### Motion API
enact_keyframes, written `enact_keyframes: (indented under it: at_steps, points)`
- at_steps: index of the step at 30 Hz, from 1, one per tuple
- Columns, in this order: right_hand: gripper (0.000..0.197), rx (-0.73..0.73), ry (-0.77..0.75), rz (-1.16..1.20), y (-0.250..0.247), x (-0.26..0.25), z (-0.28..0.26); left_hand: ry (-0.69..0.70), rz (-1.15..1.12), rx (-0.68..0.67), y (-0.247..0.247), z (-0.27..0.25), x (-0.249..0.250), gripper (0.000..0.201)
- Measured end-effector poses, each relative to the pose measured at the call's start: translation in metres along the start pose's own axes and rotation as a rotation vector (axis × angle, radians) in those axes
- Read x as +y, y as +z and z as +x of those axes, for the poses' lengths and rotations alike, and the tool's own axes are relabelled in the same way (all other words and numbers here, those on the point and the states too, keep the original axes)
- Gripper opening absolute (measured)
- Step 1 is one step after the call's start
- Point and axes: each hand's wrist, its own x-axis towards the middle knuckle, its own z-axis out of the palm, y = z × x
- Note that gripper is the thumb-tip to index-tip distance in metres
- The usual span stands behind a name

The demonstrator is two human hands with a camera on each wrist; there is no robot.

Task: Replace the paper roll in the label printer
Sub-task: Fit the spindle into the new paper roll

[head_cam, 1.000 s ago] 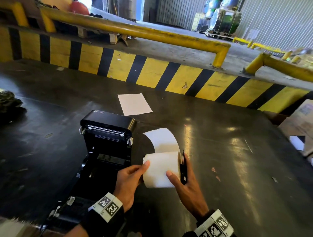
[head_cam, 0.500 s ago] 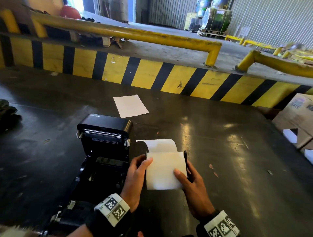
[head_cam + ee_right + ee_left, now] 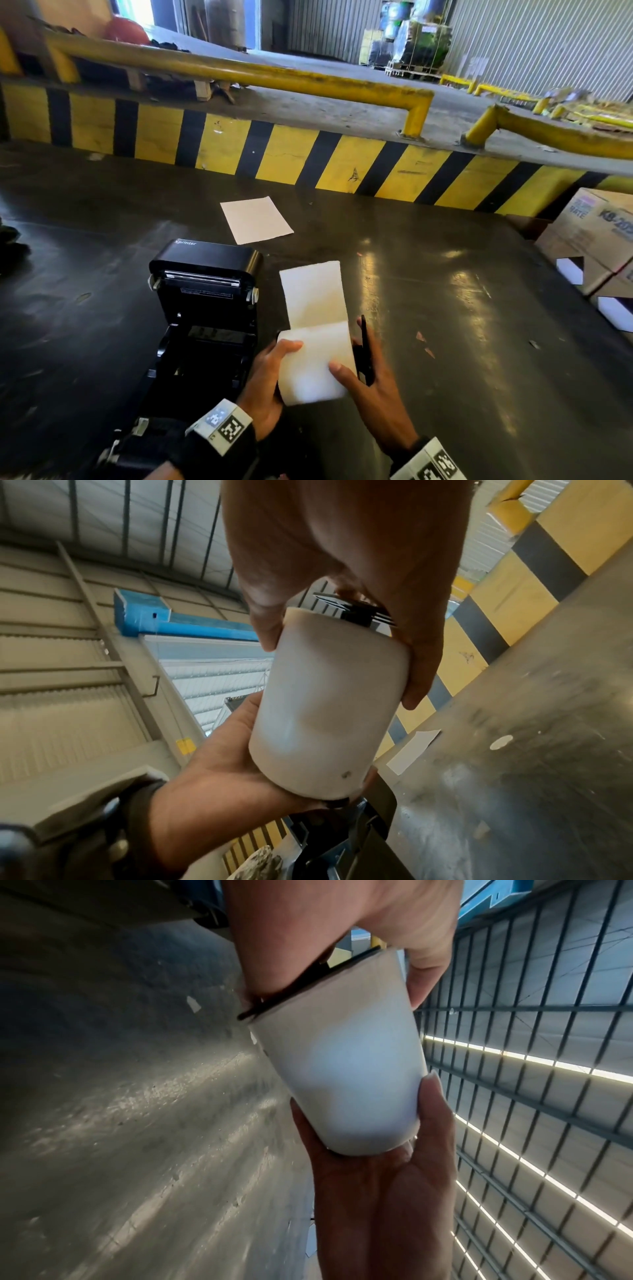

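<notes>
At the lower centre of the head view the left hand (image 3: 263, 387) and right hand (image 3: 373, 387) grip a white paper roll (image 3: 315, 366) between them, each clasping one end, with a black flange (image 3: 364, 353) against the roll's right end under the right fingers. A loose tail of paper (image 3: 313, 294) stands up from the roll. Just left, the black label printer (image 3: 205, 284) sits lid-open on the dark table (image 3: 445, 342); farther back, upper centre, lies a white sheet (image 3: 256, 219).

White paper roll (image 3: 313, 363) beside open printer (image 3: 205, 308)
</notes>
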Motion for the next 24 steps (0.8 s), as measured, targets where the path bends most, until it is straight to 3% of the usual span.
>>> enact_keyframes:
  at_steps: [4,10,14,19,22,24]
  points:
    - [0.081,-0.010,0.012,-0.048,0.005,-0.006,0.000,0.061,0.007,0.022,-0.002,0.002,0.000,0.070]
    - [0.076,-0.050,0.095,0.062,0.006,-0.021,0.002,0.156,0.062,0.038,-0.008,0.001,0.004,0.057]
    - [0.068,-0.078,0.182,0.018,0.006,-0.031,0.004,0.299,0.216,0.055,-0.012,0.003,0.005,0.056]
    - [0.057,-0.122,0.226,-0.005,0.000,-0.039,0.010,0.365,0.280,-0.032,-0.012,0.002,0.012,0.087]
    - [0.098,-0.097,0.179,-0.088,0.000,-0.037,0.009,0.340,0.225,-0.031,-0.010,0.005,0.015,0.090]
    - [0.109,-0.101,0.124,-0.130,0.000,-0.036,0.009,0.288,0.150,-0.029,-0.007,0.006,0.016,0.092]
